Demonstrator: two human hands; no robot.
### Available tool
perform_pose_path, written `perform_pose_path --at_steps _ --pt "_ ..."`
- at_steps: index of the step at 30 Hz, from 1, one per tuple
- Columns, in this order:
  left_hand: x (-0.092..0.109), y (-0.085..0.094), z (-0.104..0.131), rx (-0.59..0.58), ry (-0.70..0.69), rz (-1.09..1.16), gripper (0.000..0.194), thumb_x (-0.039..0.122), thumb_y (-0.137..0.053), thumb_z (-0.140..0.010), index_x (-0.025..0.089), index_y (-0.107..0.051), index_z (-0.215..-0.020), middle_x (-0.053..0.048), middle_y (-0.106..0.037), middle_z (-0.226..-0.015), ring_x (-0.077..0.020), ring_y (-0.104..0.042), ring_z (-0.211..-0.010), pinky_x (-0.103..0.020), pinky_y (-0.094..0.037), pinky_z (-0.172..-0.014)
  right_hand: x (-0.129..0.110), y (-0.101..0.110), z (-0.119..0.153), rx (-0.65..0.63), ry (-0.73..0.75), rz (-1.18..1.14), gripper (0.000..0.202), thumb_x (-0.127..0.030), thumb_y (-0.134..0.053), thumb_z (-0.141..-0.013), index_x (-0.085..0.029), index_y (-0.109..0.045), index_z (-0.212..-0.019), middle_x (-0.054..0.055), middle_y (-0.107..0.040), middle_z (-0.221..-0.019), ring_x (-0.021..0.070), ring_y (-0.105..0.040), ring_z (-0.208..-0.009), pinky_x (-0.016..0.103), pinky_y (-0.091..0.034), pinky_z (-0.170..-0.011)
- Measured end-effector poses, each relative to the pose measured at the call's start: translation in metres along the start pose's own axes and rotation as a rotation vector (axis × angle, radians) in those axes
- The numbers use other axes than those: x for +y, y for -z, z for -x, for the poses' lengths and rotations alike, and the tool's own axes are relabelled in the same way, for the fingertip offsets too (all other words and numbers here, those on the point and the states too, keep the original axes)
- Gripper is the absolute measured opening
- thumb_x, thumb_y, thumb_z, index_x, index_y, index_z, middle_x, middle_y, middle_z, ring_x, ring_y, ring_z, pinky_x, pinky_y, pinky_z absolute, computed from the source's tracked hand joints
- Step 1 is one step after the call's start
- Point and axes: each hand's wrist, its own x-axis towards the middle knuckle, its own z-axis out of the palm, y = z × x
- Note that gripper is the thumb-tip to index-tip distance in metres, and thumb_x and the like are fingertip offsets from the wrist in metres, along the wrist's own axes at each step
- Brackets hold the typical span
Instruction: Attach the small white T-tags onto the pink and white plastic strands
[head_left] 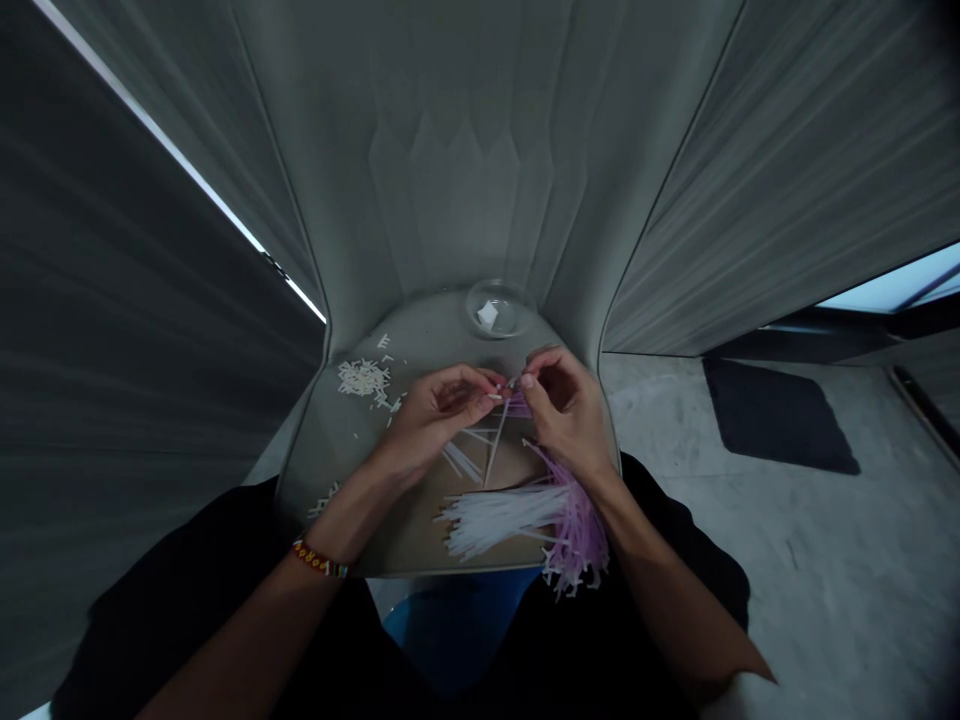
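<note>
Both hands meet above the middle of a grey chair seat (405, 545). Thumb and fingers of my left hand (442, 410) pinch a small white piece (495, 397). My right hand (561, 405) has its fingertips closed on the upper end of a thin white and purple strand (495, 440), which slants down between the hands. Below my right hand lies a bundle of white strands (502, 518) with purple ends (581, 530). A few loose white strands (461, 462) rest near my left hand. Left of it sits a pile of short white pieces (364, 378).
A clear round dish (517, 318) with a white scrap (487, 316) stands at the back of the seat. More short pieces (322, 500) lie at the seat's left edge. The padded backrest (465, 120) rises behind. A blue container (457, 625) is under the seat's front edge.
</note>
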Motion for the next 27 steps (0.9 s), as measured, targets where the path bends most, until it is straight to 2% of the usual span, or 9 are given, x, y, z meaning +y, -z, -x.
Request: perform_pose_path --at_steps 4,10,13,16,21,24,27 --pt "0.003 0.001 0.000 0.019 0.021 0.016 0.012 0.024 -0.081 -0.082 0.019 -0.073 -0.090 -0.006 -0.072 -0.118 -0.0194 -0.069 -0.111 -0.037 -0.049 -0.109 0.003 0.003 -0.001 0.042 -0.041 -0.025 0.016 -0.031 -0.074 -0.088 -0.021 -0.066 -0.078 0.000 -0.063 -0.080 0.0145 -0.056 -0.073 0.029 -0.045 -0.068" --pt "0.000 0.003 -0.001 0.079 -0.039 0.049 0.010 0.020 -0.083 -0.080 0.021 -0.077 -0.088 -0.005 -0.072 -0.119 -0.0190 -0.068 -0.115 -0.037 -0.046 -0.112 0.003 0.008 -0.003 -0.033 -0.077 0.027 0.017 -0.033 -0.065 -0.096 -0.021 -0.076 -0.090 0.004 -0.073 -0.088 0.0162 -0.064 -0.076 0.030 -0.050 -0.072" --pt "-0.002 0.002 -0.001 0.114 -0.055 0.061 0.010 0.019 -0.084 -0.078 0.022 -0.078 -0.086 -0.004 -0.072 -0.118 -0.0181 -0.067 -0.114 -0.036 -0.048 -0.110 0.001 0.006 -0.003 -0.102 -0.116 0.012 0.022 -0.034 -0.058 -0.100 -0.020 -0.074 -0.095 0.004 -0.072 -0.088 0.0153 -0.065 -0.075 0.029 -0.051 -0.071" --pt "-0.004 0.000 -0.001 0.152 -0.066 0.050 0.012 0.018 -0.086 -0.075 0.023 -0.079 -0.084 -0.004 -0.072 -0.116 -0.0178 -0.068 -0.112 -0.035 -0.050 -0.107 0.001 0.001 -0.001 -0.155 -0.178 -0.010 0.019 -0.035 -0.059 -0.098 -0.019 -0.069 -0.092 0.001 -0.068 -0.077 0.0148 -0.063 -0.069 0.028 -0.050 -0.066" --pt "-0.007 -0.003 -0.002 0.268 -0.128 0.054 0.012 0.020 -0.086 -0.076 0.022 -0.079 -0.085 -0.004 -0.072 -0.113 -0.0180 -0.068 -0.110 -0.036 -0.049 -0.107 0.000 -0.010 0.008 -0.086 -0.202 0.008 0.015 -0.035 -0.064 -0.094 -0.020 -0.064 -0.091 -0.001 -0.063 -0.071 0.0148 -0.060 -0.064 0.028 -0.047 -0.061" --pt "-0.009 -0.004 -0.002 0.299 -0.167 0.029 0.012 0.020 -0.086 -0.075 0.022 -0.079 -0.084 -0.005 -0.072 -0.113 -0.0189 -0.067 -0.112 -0.035 -0.050 -0.105 -0.003 -0.017 0.012 -0.118 -0.209 -0.088 0.014 -0.034 -0.064 -0.094 -0.021 -0.068 -0.098 0.000 -0.067 -0.077 0.0145 -0.062 -0.069 0.028 -0.049 -0.066" --pt "-0.009 -0.004 -0.002 0.301 -0.213 -0.050 0.012 0.021 -0.085 -0.076 0.022 -0.078 -0.086 -0.005 -0.070 -0.113 -0.0197 -0.067 -0.113 -0.035 -0.053 -0.102 -0.004 -0.022 0.014 -0.127 -0.286 -0.256 0.016 -0.036 -0.066 -0.093 -0.022 -0.071 -0.097 0.001 -0.068 -0.079 0.0126 -0.062 -0.067 0.027 -0.049 -0.064"
